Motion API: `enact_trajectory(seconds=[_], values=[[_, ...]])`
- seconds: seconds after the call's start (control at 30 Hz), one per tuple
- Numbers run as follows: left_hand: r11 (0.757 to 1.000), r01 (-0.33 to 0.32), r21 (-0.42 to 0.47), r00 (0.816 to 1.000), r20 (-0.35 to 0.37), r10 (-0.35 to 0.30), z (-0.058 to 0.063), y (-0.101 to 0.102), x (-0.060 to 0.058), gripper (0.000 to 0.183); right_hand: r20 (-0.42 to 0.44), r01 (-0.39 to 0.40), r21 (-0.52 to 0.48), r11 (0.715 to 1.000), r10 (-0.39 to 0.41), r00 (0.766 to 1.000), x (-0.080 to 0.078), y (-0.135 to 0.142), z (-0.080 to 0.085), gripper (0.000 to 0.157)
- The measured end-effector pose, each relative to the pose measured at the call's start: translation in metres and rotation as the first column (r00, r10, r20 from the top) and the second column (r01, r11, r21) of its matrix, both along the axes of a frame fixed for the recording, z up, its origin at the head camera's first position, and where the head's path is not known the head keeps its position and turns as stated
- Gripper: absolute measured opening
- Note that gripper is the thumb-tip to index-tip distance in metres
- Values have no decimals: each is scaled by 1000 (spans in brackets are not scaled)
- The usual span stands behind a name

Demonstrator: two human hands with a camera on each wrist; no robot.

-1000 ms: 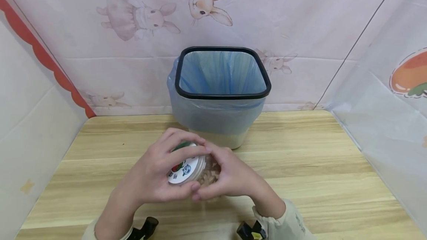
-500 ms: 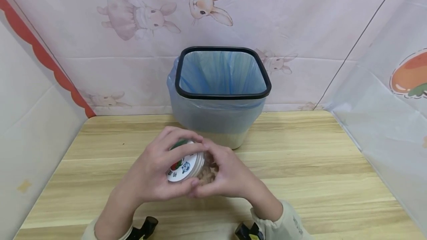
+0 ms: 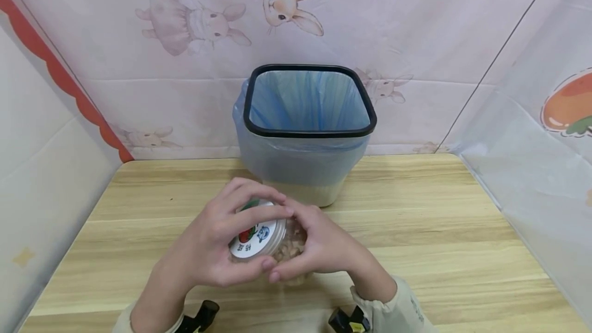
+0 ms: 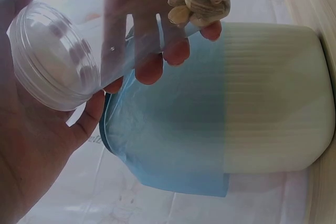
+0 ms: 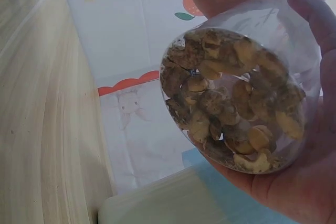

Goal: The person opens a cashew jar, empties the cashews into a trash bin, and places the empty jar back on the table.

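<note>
A clear plastic jar (image 3: 292, 243) of brown nut-like pieces lies tilted between both hands, above the tabletop. Its round lid (image 3: 254, 238) carries a white label with a red fruit and a small blue figure, and faces left. My left hand (image 3: 217, 240) grips the lid end, thumb below and fingers across the top. Around the jar's body my right hand (image 3: 324, 240) curls from the other side. In the left wrist view, fingers show through the clear wall, and the ribbed rim (image 4: 55, 56) sits in the left palm. The pieces (image 5: 231, 98) gather at the jar's base in the right wrist view.
Just behind the hands stands a pale bin (image 3: 305, 163) with a black rim and a blue liner. A wood-grain table (image 3: 416, 220) lies below, bounded by a rabbit-print back sheet (image 3: 185, 91) and side sheets. Black wrist mounts (image 3: 205, 315) sit at the cuffs.
The jar and both hands dipped slightly left half a second ago and have shifted back right. The right thumb now shows more, and the label appears slightly turned. The bin has not moved.
</note>
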State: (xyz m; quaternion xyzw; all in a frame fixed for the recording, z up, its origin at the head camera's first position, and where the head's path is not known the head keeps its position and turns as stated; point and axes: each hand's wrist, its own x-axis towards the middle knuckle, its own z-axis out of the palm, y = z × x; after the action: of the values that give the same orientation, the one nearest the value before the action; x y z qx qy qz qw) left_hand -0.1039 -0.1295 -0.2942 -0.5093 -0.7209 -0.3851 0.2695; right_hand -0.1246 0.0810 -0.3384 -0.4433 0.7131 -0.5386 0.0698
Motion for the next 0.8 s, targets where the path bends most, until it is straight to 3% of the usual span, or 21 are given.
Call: enact_trajectory(seconds=[0.27,0.57,0.8], values=[[999,-41,1,999,-19,41,0,0,-3,40,-5,55,1,999,-55,999,3,-3,-1,90],[995,-101,-3,995,-1,101,-3,0,-3,39,-85,147,-11,989,-148,985,4,-8,-2,89],[998,-60,-11,998,-2,60,-1,0,-1,41,-61,115,18,993,-114,992,3,-3,-2,90]])
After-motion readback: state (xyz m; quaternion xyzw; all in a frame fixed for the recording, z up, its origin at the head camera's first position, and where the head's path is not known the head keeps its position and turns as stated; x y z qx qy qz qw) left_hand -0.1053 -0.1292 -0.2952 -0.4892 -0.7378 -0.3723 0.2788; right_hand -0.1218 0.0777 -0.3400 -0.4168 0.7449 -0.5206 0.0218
